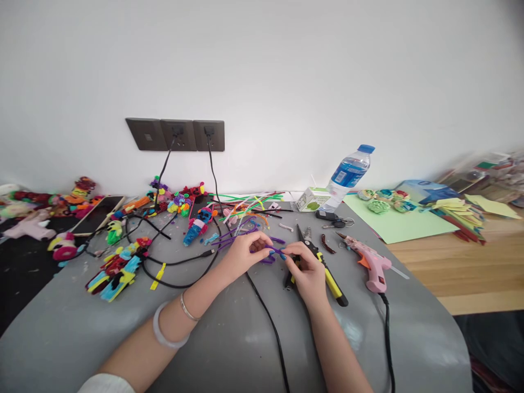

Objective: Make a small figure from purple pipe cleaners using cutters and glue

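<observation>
Between my two hands is a purple pipe cleaner (277,250), pinched at both ends of a short stretch. My left hand (248,251) has thumb and fingertips closed on it. From the other side, my right hand (305,267) grips it the same way, fingertips a small gap apart from the left ones. More purple pipe cleaners (229,236) lie behind and left of my left hand. Under and beside my right hand rest yellow-and-black pliers (333,284), partly hidden by that hand.
A pink glue gun (374,270) lies at the right with its cord running forward. A water bottle (346,177) and a small carton (313,199) stand by the wall. Several fuzzy figures (118,267) and black cables (180,285) cover the left. Green paper (393,218) holds rolled flowers.
</observation>
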A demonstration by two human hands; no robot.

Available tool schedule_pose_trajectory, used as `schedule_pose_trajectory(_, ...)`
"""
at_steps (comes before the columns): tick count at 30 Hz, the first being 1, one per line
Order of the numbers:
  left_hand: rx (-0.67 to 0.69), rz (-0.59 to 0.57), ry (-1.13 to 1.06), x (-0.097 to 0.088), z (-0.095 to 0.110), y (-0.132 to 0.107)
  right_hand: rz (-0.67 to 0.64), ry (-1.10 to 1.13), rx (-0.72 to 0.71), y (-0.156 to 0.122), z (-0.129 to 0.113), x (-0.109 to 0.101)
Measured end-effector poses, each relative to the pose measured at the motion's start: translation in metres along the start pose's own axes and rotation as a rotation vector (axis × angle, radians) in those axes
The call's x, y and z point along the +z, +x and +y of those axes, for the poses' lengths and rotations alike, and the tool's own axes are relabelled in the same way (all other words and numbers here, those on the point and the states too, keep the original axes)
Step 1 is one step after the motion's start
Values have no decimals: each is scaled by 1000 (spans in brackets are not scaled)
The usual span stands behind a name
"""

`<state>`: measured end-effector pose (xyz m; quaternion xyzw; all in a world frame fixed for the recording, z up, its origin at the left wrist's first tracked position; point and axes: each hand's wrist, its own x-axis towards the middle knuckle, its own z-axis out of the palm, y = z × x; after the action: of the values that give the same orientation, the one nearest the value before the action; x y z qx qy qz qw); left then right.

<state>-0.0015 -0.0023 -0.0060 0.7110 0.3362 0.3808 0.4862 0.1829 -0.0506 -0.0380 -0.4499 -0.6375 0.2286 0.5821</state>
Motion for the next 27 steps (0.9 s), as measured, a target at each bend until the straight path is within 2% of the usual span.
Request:
schedule_pose_trajectory(8,96,62,111,-2,2,2,49,8,96,-1,0,3)
schedule_pose_trajectory(13,122,77,161,-3,6,1,232,-25,83,-7,0,-3)
schedule_pose_trajectory(15,114,75,174,-2,7,0,261,-74,81,-11,-1,-9)
schedule_pose_trajectory(18,131,64,211,0,7,-1,201,-173,87,-14,-9,-17)
schedule_pose_trajectory(21,193,59,269,1,6,-3,166,-234,132,-12,-19,-15)
schedule_pose_trajectory(27,380,80,387,3,9,-7,148,-98,275,-3,-31,5)
